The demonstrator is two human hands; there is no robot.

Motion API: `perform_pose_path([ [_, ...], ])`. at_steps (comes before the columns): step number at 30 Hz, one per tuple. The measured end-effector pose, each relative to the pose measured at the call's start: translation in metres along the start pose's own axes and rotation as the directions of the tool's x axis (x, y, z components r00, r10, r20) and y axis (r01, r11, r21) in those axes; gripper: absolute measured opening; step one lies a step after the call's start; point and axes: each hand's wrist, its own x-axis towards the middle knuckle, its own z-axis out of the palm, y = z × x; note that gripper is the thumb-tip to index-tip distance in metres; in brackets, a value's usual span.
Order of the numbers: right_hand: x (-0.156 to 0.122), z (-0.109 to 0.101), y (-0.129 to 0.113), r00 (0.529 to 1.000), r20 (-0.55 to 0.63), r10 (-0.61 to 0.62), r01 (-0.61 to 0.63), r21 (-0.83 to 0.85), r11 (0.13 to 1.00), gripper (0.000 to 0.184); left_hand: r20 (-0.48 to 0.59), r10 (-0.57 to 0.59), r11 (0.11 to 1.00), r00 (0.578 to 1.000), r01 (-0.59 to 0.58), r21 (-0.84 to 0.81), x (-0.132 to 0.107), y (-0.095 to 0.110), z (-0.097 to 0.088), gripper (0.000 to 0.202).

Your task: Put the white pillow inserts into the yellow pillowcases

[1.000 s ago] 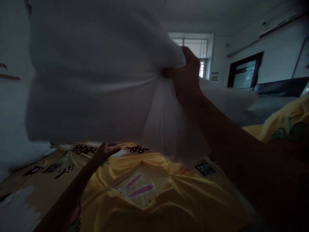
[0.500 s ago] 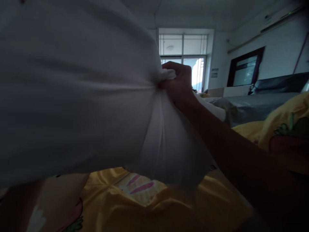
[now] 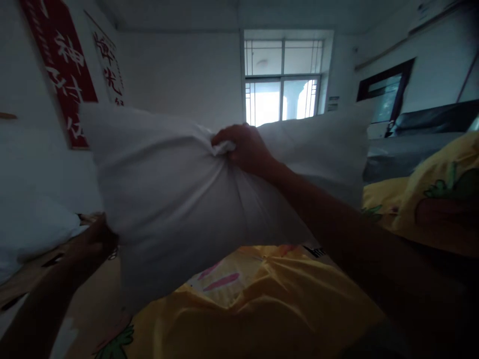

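Observation:
A white pillow (image 3: 160, 194) hangs upright in front of me, creased toward the spot where it is gripped. My right hand (image 3: 243, 147) is closed around a bunched fold of its cloth near the upper middle. At the pillow's left edge is my left hand (image 3: 99, 237), dark, with its fingers closed on the edge. Below the pillow lies yellow bedding (image 3: 262, 309) with pink and green printed shapes, its upper part partly hidden by the pillow.
More yellow cloth with a carrot-like print (image 3: 445, 194) is heaped at the right. A white bundle (image 3: 33, 234) lies at the far left. Beyond are a window (image 3: 282, 99), a dark-framed door (image 3: 385, 92) and a red wall banner (image 3: 63, 75).
The pillow has moved down and away from me, now showing its outline. My right hand has shifted left and lower with it. My left hand now shows at its left edge.

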Motion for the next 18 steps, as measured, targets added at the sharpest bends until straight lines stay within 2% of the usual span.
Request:
perform_pose_path([
  [3,-0.031,0.025,0.011,0.982,0.172,0.079,-0.054,-0.141,0.988,0.033,0.103,-0.146,0.989,0.984,0.148,-0.013,-0.003,-0.009,0.040,0.107],
  [5,-0.060,0.043,0.017,0.932,0.335,0.139,-0.068,-0.216,0.974,0.033,0.163,-0.232,0.973,0.959,0.230,0.032,-0.008,-0.025,0.072,0.094],
  [6,-0.075,0.051,0.019,0.888,0.430,0.162,-0.057,-0.246,0.967,0.032,0.188,-0.247,0.969,0.950,0.244,0.043,-0.011,-0.036,0.086,0.086],
  [9,-0.112,0.063,0.027,0.748,0.637,0.188,0.006,-0.289,0.957,0.029,0.172,-0.164,0.985,0.971,0.151,0.086,-0.020,-0.069,0.115,0.061],
  [11,-0.120,0.063,0.032,0.713,0.669,0.209,-0.008,-0.291,0.957,0.027,0.169,-0.058,0.993,0.984,0.039,0.115,-0.023,-0.084,0.122,0.042],
  [13,-0.115,0.062,0.034,0.752,0.616,0.235,-0.092,-0.255,0.962,0.026,0.181,0.018,0.988,0.983,-0.045,0.147,-0.025,-0.090,0.124,0.028],
  [16,-0.094,0.066,0.028,0.857,0.454,0.243,-0.231,-0.082,0.969,0.034,0.186,0.099,0.973,0.978,-0.134,0.186,-0.029,-0.084,0.125,0.024],
  [17,-0.087,0.071,0.025,0.872,0.424,0.245,-0.263,-0.016,0.965,0.040,0.182,0.125,0.969,0.975,-0.159,0.189,-0.031,-0.080,0.125,0.024],
  [18,-0.081,0.077,0.021,0.867,0.428,0.254,-0.295,0.031,0.955,0.047,0.184,0.144,0.965,0.972,-0.179,0.191,-0.033,-0.078,0.125,0.024],
])
